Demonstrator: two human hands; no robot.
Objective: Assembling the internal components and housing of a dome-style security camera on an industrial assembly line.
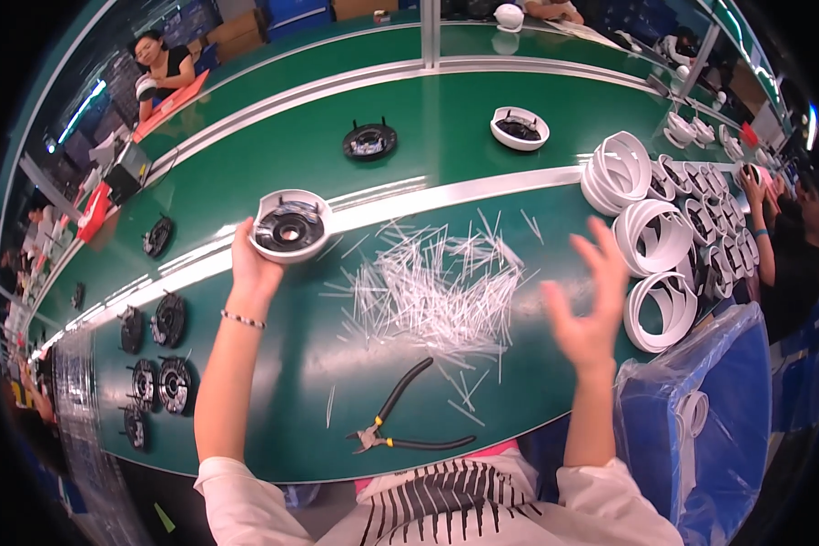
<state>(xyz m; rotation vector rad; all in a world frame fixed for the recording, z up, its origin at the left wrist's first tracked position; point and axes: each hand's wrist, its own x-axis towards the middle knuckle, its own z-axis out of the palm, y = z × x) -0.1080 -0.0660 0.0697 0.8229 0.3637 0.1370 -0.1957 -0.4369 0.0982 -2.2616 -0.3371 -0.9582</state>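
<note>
Gripping a white casing (300,256) that contains a black disc (275,226), the left hand (259,271) holds it to the left of a pile of thin white strips (432,296). The left fingers close on the casing's left side; their tips are hidden beneath it. The right hand (591,305) is empty, its fingers spread, between the pile and stacked white rings (624,244). The light shirt (510,491) bears a dark striped print; any lettering on it is too small to read. The surface (291,391) is glossy dark green, bordered on its far side by a pale rail (482,190). Cutters (373,431) lie near the front edge, handles apart. Black parts (168,318) are grouped at left. Beyond the rail, a second green strip (437,109) carries another disc assembly (369,144). A co-worker (166,71) is at upper left; a plastic-lined blue bin (728,409) stands at right.
</note>
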